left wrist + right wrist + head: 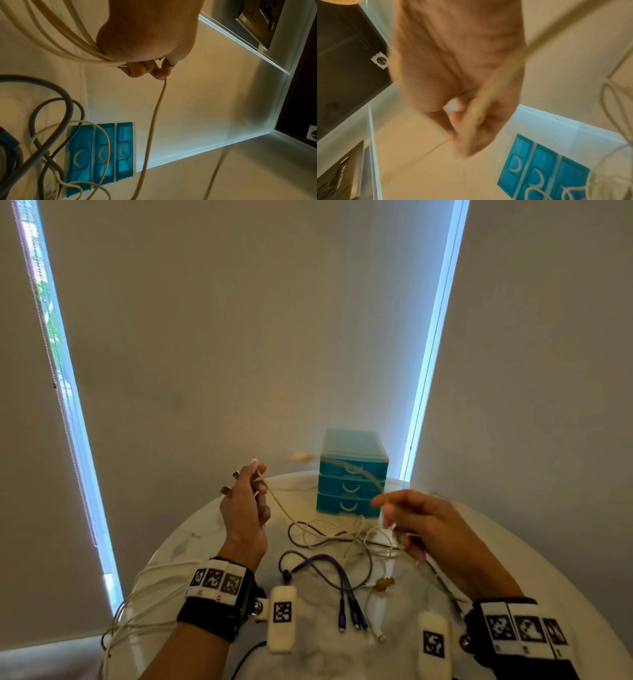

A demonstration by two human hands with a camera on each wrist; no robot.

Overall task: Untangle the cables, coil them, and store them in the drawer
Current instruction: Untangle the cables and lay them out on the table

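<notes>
Left hand (245,508) clenched around cream cable (279,505) coils. Right hand (416,520), blurred, seemingly pinches the same cable. Remaining tangle (342,537) mid-surface, before closed drawer unit (352,470). Risk: pulling tightens knots, drags cables off the edge.

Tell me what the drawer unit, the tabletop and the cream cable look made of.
Drawer unit: translucent teal plastic, likely; light shows through its glossy fronts. Tabletop: white, grey-veined and shiny, so marble or a lookalike. Cream cable: flexible smooth sheath, probably rubber or PVC.
</notes>
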